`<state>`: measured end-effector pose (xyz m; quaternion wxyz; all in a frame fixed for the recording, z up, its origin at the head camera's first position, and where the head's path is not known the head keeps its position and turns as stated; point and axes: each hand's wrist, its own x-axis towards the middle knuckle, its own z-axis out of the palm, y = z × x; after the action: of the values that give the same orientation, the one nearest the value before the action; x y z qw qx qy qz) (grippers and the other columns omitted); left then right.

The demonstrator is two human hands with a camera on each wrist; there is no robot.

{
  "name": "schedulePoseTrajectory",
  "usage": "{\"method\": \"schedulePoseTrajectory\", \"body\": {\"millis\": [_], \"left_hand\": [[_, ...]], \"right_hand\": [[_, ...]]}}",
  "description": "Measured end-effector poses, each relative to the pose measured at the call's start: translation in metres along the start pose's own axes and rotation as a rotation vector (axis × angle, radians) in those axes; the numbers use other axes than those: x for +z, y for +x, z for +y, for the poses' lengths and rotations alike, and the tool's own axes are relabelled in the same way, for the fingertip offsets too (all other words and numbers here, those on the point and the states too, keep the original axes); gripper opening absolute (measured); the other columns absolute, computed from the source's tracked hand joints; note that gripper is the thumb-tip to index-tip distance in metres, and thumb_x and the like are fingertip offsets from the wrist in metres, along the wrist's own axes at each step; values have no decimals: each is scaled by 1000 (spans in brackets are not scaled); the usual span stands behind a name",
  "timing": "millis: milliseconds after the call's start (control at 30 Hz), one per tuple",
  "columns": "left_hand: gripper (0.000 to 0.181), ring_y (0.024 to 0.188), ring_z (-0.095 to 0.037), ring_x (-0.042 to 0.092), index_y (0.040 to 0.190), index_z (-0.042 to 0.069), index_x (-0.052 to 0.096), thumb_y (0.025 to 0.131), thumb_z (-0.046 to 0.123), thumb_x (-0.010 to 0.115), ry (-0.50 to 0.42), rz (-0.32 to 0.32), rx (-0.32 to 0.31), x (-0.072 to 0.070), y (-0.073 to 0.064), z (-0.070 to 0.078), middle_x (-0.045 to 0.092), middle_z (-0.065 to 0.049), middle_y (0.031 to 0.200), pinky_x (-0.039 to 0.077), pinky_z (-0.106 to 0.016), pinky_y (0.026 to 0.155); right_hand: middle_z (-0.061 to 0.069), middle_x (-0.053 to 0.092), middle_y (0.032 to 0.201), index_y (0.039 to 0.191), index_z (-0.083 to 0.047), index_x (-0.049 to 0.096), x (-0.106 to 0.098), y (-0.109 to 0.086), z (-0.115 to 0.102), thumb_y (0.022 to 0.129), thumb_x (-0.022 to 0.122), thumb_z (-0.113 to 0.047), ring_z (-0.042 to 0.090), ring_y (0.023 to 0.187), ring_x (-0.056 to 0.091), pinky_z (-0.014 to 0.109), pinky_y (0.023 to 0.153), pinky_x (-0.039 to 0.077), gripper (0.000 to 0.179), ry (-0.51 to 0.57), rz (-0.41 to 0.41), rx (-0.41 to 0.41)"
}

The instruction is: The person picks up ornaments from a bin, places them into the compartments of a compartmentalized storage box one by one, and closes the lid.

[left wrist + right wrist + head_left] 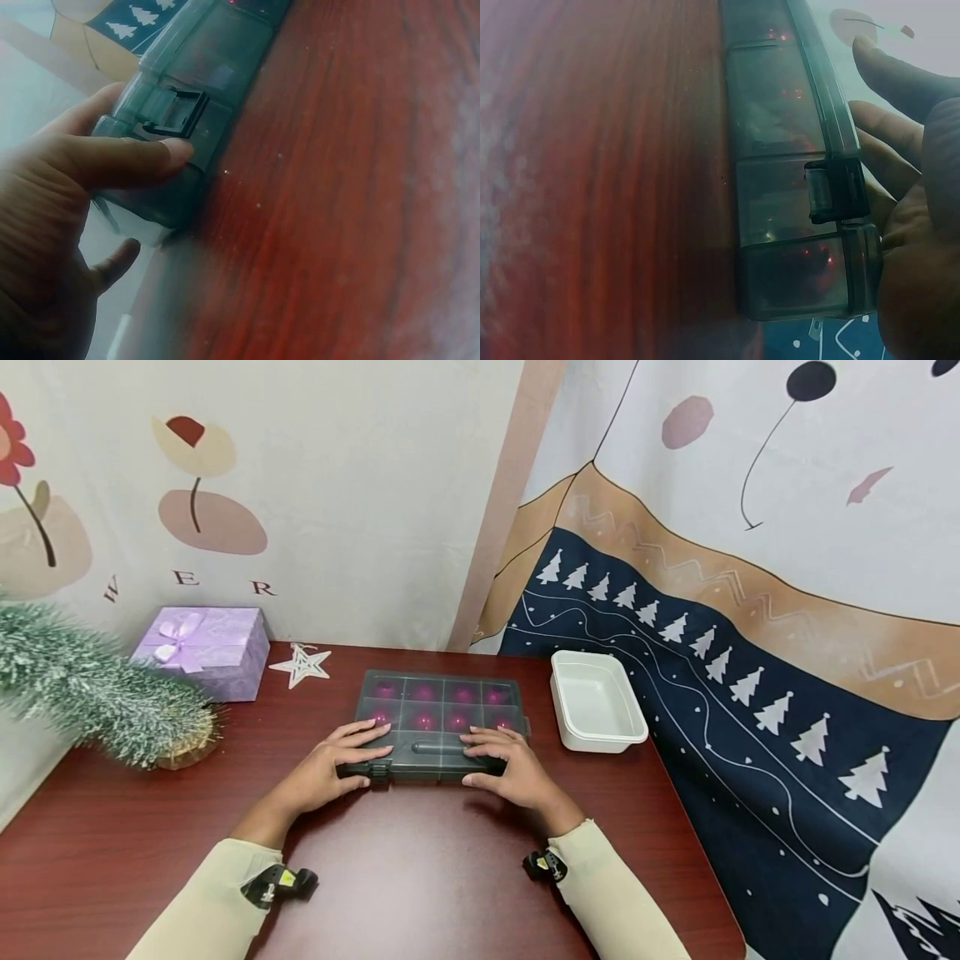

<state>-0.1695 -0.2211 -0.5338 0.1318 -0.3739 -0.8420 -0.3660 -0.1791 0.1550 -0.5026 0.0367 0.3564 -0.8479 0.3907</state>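
Note:
A dark translucent compartment box (442, 739) lies flat on the table with its lid down. Pinkish-red glints show in several of its compartments; what they come from is unclear. At the near left corner, my left hand (322, 772) rests its fingers on the lid. Its thumb (169, 154) presses the front wall beside a black latch (180, 114), holding the corner between thumb and fingers. My right hand (517, 772) lays its fingers on the lid at the near right. Its thumb (892, 71) stands apart from the box, above the other black latch (838, 190).
Right of the box stands a white plastic tub (598, 742). Behind on the left are a white star ornament (302, 666), a purple gift box (225, 652) with a bow, and a frosted miniature tree (112, 702). Printed cloths hang behind the brown table (405, 877).

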Motion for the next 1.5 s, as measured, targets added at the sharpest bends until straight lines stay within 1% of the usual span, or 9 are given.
{"method": "schedulePoseTrajectory", "body": {"millis": [267, 500, 767, 833, 900, 967, 1033, 1300, 1500], "left_hand": [[69, 156, -33, 44, 141, 11, 75, 77, 21, 99, -35, -11, 0, -1, -1, 0, 61, -18, 160, 19, -7, 126], [66, 154, -42, 44, 140, 10, 75, 79, 18, 98, -51, -15, -15, -1, -1, 1, 60, -20, 160, 18, -8, 128], [50, 153, -42, 46, 137, 10, 77, 88, 11, 90, -47, 19, -16, 0, -1, 3, 63, -20, 157, 22, -11, 129], [47, 153, -39, 48, 136, 12, 78, 90, 12, 88, -36, 24, -27, 1, 0, 4, 64, -18, 157, 29, -22, 130], [45, 153, -37, 48, 136, 13, 79, 91, 12, 88, -28, 30, -42, 1, 0, 5, 65, -17, 156, 36, -42, 129], [43, 153, -34, 49, 135, 15, 80, 92, 13, 87, -22, 36, -61, 1, 1, 7, 66, -15, 156, 37, -61, 121], [41, 153, -32, 49, 134, 17, 81, 93, 14, 86, -18, 44, -77, 2, 1, 8, 66, -14, 155, 34, -73, 112], [36, 154, -23, 48, 130, 18, 83, 94, 16, 85, -22, 71, -142, 8, 2, 8, 67, -10, 155, 17, -86, 112], [33, 152, -29, 49, 128, 18, 83, 95, 16, 83, -12, 82, -165, 9, 2, 10, 69, -11, 153, 13, -87, 113]], "right_hand": [[6, 74, 147, 125, -8, 81, 0, 0, 0, 88, 93, -20, 29, 151, 58, 66, 132, 29, 41, 12, 2, 3], [5, 74, 147, 125, -8, 81, 0, 1, -1, 88, 93, -21, 28, 152, 58, 65, 133, 28, 41, 19, -3, 15], [1, 73, 149, 126, -10, 82, -1, 1, 0, 89, 92, -24, 23, 154, 56, 60, 136, 26, 41, 18, -19, 44], [1, 73, 149, 126, -10, 82, -1, 1, 0, 89, 92, -25, 23, 154, 56, 60, 136, 25, 41, 19, -20, 45], [1, 73, 149, 126, -10, 82, -1, 1, 0, 89, 92, -25, 23, 154, 56, 60, 136, 25, 41, 22, -20, 46], [1, 73, 149, 126, -10, 82, -1, 1, 0, 89, 92, -25, 23, 154, 56, 60, 136, 25, 41, 24, -20, 47], [0, 73, 149, 126, -10, 82, -1, 0, 0, 89, 92, -25, 23, 154, 56, 60, 136, 25, 41, 24, -20, 48], [-1, 73, 149, 125, -11, 82, 0, 0, 1, 89, 92, -25, 23, 154, 56, 62, 135, 26, 40, 20, -18, 41], [0, 73, 148, 125, -10, 82, 0, 0, 2, 89, 92, -25, 23, 153, 56, 61, 135, 27, 40, 23, -17, 43]]}}
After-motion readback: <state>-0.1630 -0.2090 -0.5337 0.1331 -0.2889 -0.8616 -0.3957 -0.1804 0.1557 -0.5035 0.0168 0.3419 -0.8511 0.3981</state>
